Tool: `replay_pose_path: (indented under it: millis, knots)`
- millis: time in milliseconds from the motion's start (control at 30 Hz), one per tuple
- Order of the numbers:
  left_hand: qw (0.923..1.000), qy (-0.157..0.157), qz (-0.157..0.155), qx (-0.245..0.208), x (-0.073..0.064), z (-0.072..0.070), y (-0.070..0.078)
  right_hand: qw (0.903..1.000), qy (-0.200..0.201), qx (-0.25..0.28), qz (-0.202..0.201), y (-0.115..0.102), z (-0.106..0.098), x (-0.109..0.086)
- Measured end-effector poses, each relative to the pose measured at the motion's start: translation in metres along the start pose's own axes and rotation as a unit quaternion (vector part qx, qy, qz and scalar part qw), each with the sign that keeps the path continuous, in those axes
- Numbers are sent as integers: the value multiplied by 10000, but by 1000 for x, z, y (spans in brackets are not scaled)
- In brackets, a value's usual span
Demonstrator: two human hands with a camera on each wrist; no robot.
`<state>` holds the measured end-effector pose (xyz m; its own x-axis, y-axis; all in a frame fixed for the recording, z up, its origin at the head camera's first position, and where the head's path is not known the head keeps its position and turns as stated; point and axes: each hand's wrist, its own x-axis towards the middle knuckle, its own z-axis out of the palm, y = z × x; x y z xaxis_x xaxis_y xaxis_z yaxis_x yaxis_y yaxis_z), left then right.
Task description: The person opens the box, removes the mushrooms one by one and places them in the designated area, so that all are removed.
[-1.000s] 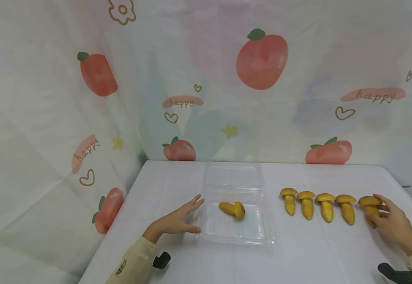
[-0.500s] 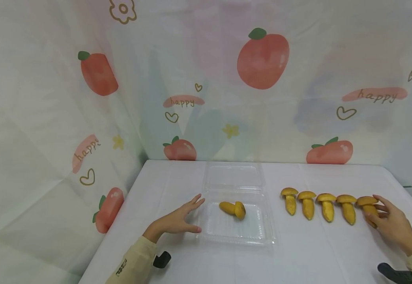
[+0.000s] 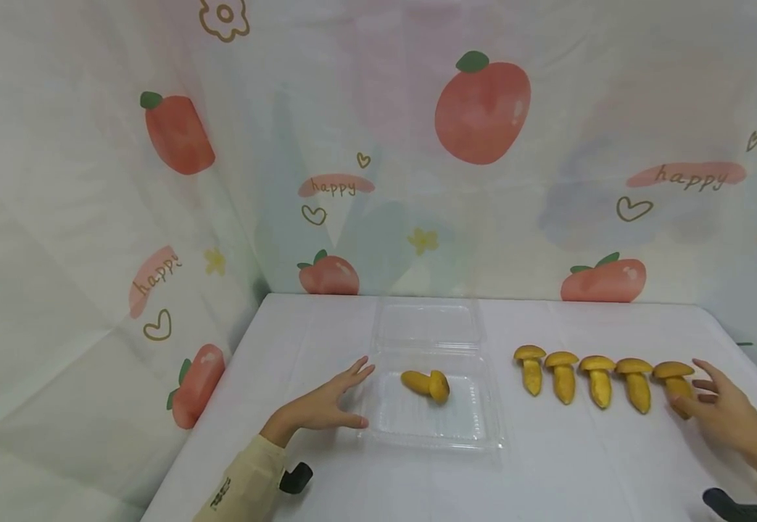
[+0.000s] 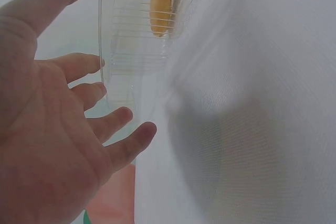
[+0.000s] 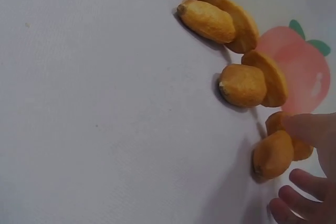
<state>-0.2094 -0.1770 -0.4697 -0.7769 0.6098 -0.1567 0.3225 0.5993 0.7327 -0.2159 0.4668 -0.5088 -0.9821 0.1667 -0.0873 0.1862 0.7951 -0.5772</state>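
Observation:
A yellow mushroom (image 3: pixel 420 382) lies on its side in a clear plastic clamshell box (image 3: pixel 411 428), whose lid is folded back. My left hand (image 3: pixel 323 406) is spread at the box's left side, thumb and fingers apart; in the left wrist view its fingertips come right up to the clear rim (image 4: pixel 101 35). At the right end of a row of mushrooms, my right hand (image 3: pixel 727 413) is beside the last mushroom (image 3: pixel 673 370). Its thumb overlaps that mushroom's stem, while the other fingers stand off from the cap. In the right wrist view the thumb (image 5: pixel 310 128) partly covers this mushroom (image 5: pixel 274 156).
Several more yellow mushrooms (image 3: pixel 597 377) lie side by side right of the box, caps toward the back. The white-covered table (image 3: pixel 548 464) ends at a printed fabric backdrop (image 3: pixel 483 239) behind and on the left.
The rightmost mushroom has shifted slightly left toward its neighbours. My right hand's fingers have loosened and drawn away from its cap. The left hand stays in place.

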Motion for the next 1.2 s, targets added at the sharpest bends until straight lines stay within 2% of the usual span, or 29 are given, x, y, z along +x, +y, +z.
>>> replay_pose_path:
  millis: [200, 400, 567, 900, 1100, 1200]
  knots:
    - [10000, 12, -25, -42, 0, 1, -1, 9999, -56, -8, -84, -7, -12, -7]
    - [10000, 15, -26, -68, -1, 1, -2, 9996, 265, 5, -114, -22, -17, -16]
    - [9999, -7, -30, -117, 0, 1, -3, 9990, 367, 110, -222, -41, -20, -24]
    - [9999, 2, -74, -115, 0, 2, -5, 9942, 284, 317, -988, -84, -9, -37]
    - [10000, 12, -89, -42, 0, 1, -3, 9844, 424, 372, -1669, -108, 9, -44]
    - [10000, 5, -86, -43, 0, 1, -2, 9802, 461, 438, -1877, -120, 17, -48]
